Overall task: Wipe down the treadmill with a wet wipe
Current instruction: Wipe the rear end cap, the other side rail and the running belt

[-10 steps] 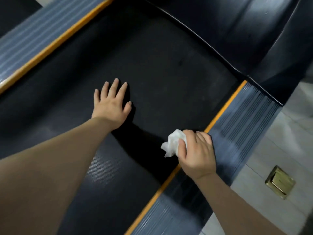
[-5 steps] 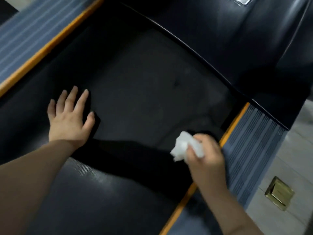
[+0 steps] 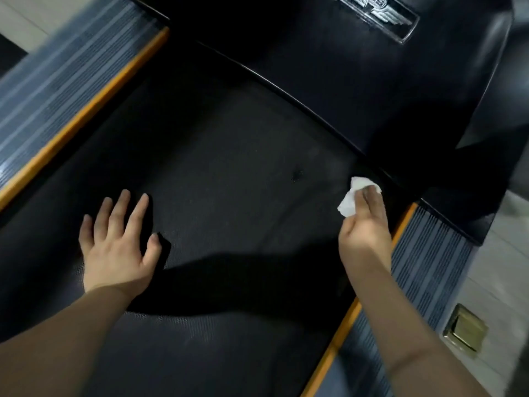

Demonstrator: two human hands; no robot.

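Pale floor tiles (image 3: 498, 270) edge the scene on the right, with a small brass floor plate (image 3: 464, 331) set into them. Filling almost everything else is the big black treadmill: its wide, finely textured running belt (image 3: 229, 173), grey ribbed side rails (image 3: 429, 265) trimmed in orange, and a glossy black motor cover (image 3: 357, 81) with a silver winged badge (image 3: 378, 15) at the front.

Wiping looks well under way, and right now it is the front right corner of the belt, just beside the seam under the cover. Next, I'd guess, comes a firm sweep along that curved seam or up onto the cover, keeping the cloth flat under pressure.

Left hand (image 3: 118, 247) lies flat on the belt, fingers (image 3: 134, 213) straight and spread, bracing. Right hand (image 3: 365, 239) pinches the crumpled white wet wipe (image 3: 350, 199) between thumb and fingers, pressing it to the belt. It looks bunched, small, and still fairly clean.
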